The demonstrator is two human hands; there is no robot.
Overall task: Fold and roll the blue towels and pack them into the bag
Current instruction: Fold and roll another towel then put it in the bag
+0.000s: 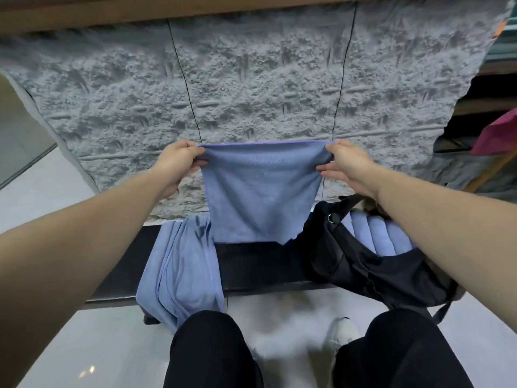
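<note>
Left hand [179,163] and right hand [349,166], fingers pinching top corners of a blue towel [260,191] hanging above the desk [260,264]. Rolled towels [377,233] already in bag [363,264]; unfolded pile [181,261] left.

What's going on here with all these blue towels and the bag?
A person is holding one blue towel up by its top corners, the left hand pinching one corner and the right hand the other, so it hangs over a dark bench. More loose blue towels lie draped over the bench's left side. A black bag sits open on the right with rolled towels already inside.
</note>
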